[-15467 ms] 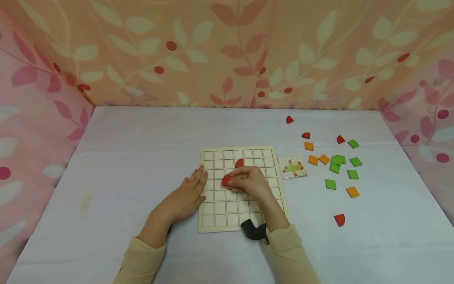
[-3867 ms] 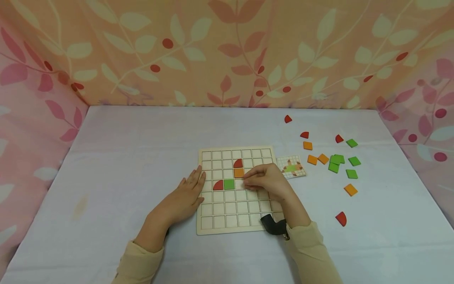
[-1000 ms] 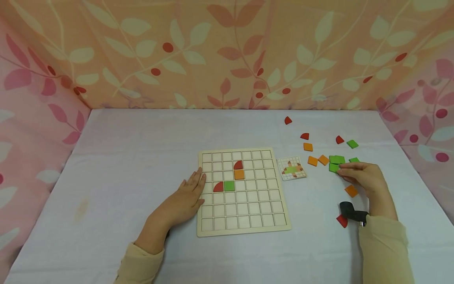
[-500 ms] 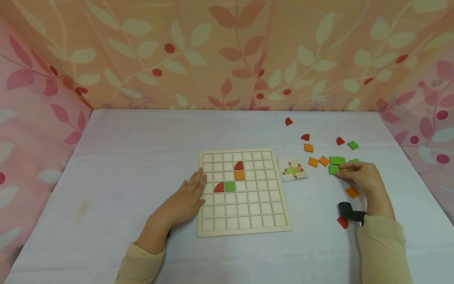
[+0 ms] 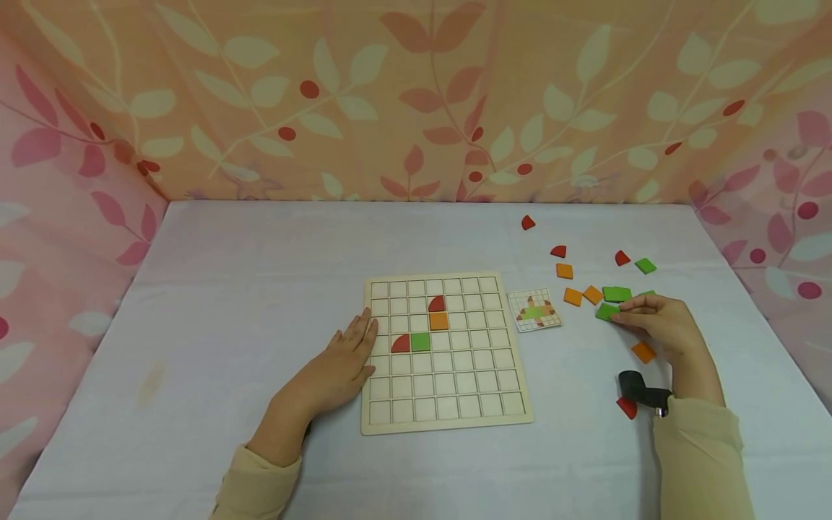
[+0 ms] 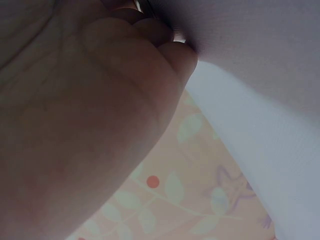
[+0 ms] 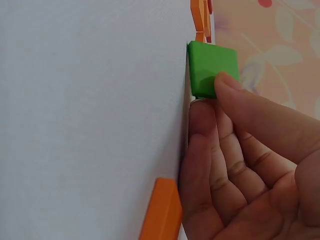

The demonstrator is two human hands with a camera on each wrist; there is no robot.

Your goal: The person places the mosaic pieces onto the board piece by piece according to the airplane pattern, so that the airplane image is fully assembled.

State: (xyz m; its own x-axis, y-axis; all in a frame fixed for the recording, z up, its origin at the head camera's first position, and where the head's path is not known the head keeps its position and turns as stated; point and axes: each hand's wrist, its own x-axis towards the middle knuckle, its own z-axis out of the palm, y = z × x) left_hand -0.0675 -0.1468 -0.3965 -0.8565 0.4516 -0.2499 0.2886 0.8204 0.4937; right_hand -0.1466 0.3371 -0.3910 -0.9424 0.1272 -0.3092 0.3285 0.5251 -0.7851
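A pale wooden grid board (image 5: 448, 390) lies mid-table. In its cells sit two red quarter-circle tiles (image 5: 437, 304), an orange square tile (image 5: 438, 321) and a green square tile (image 5: 420, 341). My left hand (image 5: 334, 368) rests with straight fingers along the board's left edge; the left wrist view shows mostly its palm side. On the right, my right hand (image 5: 659, 323) pinches a loose green tile (image 5: 607, 312) between thumb and fingers. The right wrist view has this green tile (image 7: 210, 70) tilted up off the cloth, the thumb on its face.
A small pattern card (image 5: 535, 310) lies just right of the board. Around my right hand are more green tiles (image 5: 617, 294), orange tiles (image 5: 565, 271) and red quarter-circle tiles (image 5: 558, 251). One orange tile (image 5: 644, 352) lies near the wrist. Patterned cloth (image 5: 416, 101) rises behind the table.
Since the oldest frame, a red piece was set down and orange and green squares appeared on the board. My right hand went over to the loose tiles; the green tile has shifted slightly left and tilted.
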